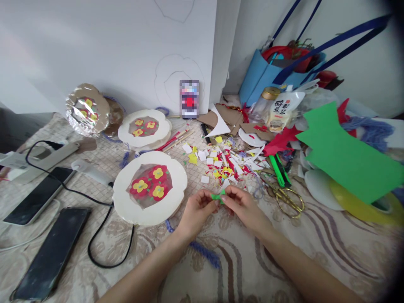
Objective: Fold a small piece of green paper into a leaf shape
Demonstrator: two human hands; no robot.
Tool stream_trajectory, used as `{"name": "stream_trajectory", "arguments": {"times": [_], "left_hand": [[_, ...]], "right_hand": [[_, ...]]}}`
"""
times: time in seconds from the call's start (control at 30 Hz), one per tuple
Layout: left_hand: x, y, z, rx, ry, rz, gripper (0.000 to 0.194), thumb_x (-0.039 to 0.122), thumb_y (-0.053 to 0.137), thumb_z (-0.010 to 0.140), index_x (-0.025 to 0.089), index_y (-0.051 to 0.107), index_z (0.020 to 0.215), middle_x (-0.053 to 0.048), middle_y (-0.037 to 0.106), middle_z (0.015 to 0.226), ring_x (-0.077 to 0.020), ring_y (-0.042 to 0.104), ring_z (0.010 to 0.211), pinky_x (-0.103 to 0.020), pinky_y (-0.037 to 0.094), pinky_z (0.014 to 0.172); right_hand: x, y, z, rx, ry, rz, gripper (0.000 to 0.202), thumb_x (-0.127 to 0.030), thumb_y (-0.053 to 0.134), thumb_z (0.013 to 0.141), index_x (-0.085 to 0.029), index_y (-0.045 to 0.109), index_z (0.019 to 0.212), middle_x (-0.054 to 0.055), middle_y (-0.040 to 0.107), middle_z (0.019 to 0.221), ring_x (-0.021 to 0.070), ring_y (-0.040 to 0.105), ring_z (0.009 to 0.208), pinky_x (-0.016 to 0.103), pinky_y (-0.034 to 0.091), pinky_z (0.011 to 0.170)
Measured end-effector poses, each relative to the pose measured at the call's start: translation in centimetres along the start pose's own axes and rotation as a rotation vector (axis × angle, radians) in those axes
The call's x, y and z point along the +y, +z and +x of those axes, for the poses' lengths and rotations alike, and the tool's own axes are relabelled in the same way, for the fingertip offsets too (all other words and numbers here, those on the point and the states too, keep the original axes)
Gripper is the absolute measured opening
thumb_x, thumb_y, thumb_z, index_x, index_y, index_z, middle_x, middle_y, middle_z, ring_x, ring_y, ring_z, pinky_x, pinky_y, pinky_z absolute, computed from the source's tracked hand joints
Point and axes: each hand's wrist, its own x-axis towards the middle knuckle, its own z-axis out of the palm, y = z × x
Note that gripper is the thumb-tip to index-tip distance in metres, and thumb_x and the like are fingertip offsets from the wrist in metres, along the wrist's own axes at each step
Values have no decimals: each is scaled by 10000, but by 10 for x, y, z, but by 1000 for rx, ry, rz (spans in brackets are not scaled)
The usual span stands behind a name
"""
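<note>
Bare forearms (148,269) were stretched over the cloth (246,273), and a green scrap (217,196) was pinched by the fingertips of both the left hand (199,209) and the right hand (238,206), just beside the clippings (210,161). On the near disc (179,185), three flowers (158,192) were already set, while the scrap was not yet fixed to anything; its shaping could be judged unfinished, and a broad green sheet (350,155) was left over

Soft, fairly bright light spread over the worktop (252,261); plastic wrap (71,116) glinted, the upright phone (189,99) was pixelated, and darkness rounded the right-hand corners.
</note>
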Motion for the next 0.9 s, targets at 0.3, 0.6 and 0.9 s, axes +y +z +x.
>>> {"name": "stream_trajectory", "arguments": {"times": [0.3, 0.6, 0.9], "left_hand": [[-2, -1, 1, 4, -59, -88, 225, 307, 704, 690, 146, 547, 709, 22, 611, 577, -92, 542, 547, -218, 414, 593], [-1, 0, 2, 6, -81, -167, 246, 326, 702, 697, 141, 539, 689, 5, 632, 576, -90, 565, 533, -213, 443, 587], [0, -3, 3, 56, -115, -336, 262, 340, 723, 680, 138, 566, 740, -6, 643, 611, -108, 597, 558, -223, 479, 593]], "right_hand": [[5, 2, 1, -9, -54, 31, 288, -381, 463, 893, -195, 478, 673, -50, 424, 543, 93, 396, 486, 217, 304, 469], [5, -3, 1, 14, -170, -27, 52, -254, 552, 844, -211, 524, 834, -18, 495, 705, 118, 482, 619, 227, 387, 555], [2, -6, -1, -10, -501, -329, 238, -20, 494, 770, -230, 544, 871, 52, 517, 1050, 186, 526, 998, 304, 436, 817]]}}
